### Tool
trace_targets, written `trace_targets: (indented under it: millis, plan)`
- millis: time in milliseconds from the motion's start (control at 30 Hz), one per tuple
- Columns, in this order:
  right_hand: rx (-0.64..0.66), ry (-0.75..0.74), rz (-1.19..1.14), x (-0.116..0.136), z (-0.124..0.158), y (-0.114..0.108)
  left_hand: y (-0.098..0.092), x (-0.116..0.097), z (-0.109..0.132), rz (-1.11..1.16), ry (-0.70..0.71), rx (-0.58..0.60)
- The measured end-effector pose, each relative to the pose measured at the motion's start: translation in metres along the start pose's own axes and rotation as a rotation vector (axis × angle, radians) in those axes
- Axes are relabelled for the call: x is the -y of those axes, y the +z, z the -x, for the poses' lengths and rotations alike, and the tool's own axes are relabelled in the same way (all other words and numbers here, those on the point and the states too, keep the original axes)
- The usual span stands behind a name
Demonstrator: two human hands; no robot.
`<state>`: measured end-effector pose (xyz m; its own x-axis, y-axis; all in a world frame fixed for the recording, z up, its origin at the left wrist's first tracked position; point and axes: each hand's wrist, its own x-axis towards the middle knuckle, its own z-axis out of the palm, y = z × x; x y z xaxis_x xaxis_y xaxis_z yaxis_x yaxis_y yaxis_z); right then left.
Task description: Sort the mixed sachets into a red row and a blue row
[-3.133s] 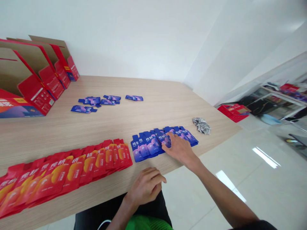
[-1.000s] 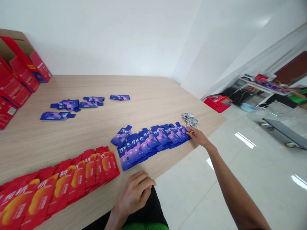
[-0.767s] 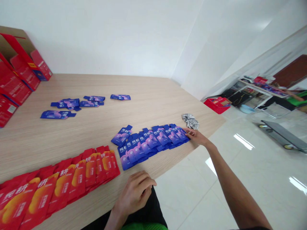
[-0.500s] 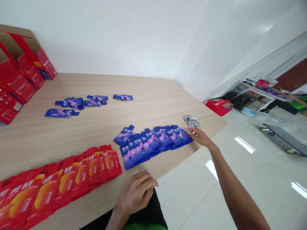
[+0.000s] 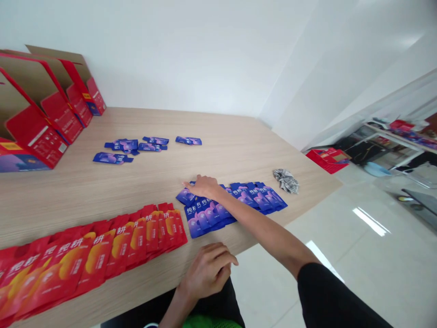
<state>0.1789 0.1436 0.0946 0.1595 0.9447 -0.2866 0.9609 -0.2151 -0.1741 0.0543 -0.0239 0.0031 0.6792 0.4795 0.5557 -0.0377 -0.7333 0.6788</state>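
Observation:
My right hand (image 5: pixel 202 186) reaches across to the left end of a row of blue-purple pouches (image 5: pixel 208 214). It is over a single blue pouch (image 5: pixel 186 197) that lies askew there, with its fingers apart and partly covering that pouch. Whether the fingertips touch it I cannot make out. Near the table's front edge my left hand (image 5: pixel 210 269) hangs loosely bent, with a gap between thumb and index finger and nothing visible in it. Left of the blue row lies an overlapping row of red-orange pouches (image 5: pixel 121 243).
Several loose blue pouches (image 5: pixel 124 146) lie farther back on the wooden table (image 5: pixel 225 136). Open red cartons (image 5: pixel 64 118) stand at the back left. A crumpled grey cloth (image 5: pixel 287 181) rests near the right edge. Beyond it, on the floor side, is a red crate (image 5: pixel 329 159).
My right hand has moved left from the right end of the blue row to the askew pouch. My left hand keeps its bent pose, and the view has shifted slightly left.

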Motion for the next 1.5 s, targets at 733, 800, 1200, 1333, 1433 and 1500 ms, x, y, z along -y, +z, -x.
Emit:
trace_targets:
  millis: [733, 800, 1200, 1333, 1433, 1500]
  plan:
    - [-0.006, -0.023, -0.017, 0.047, -0.006, 0.034, -0.001, -0.001, -0.003, 0.048, 0.034, -0.040]
    - [-0.003, -0.033, -0.035, 0.049, -0.005, 0.035, -0.001, 0.000, -0.003, 0.052, 0.037, -0.041]
    - [-0.090, -0.084, 0.036, 0.019, 0.036, 0.000, 0.000, 0.000, -0.002, 0.054, 0.029, -0.056]
    - [-0.008, -0.104, 0.120, 0.007, 0.080, 0.010, 0.000, 0.000, -0.001, 0.033, 0.027, -0.043]
    - [0.021, -0.113, 0.167, 0.010, 0.098, 0.019, 0.001, 0.000, 0.000, 0.021, 0.039, -0.015]
    - [0.019, -0.109, 0.196, 0.014, 0.102, 0.024, 0.002, 0.000, 0.001, 0.030, 0.042, 0.006]
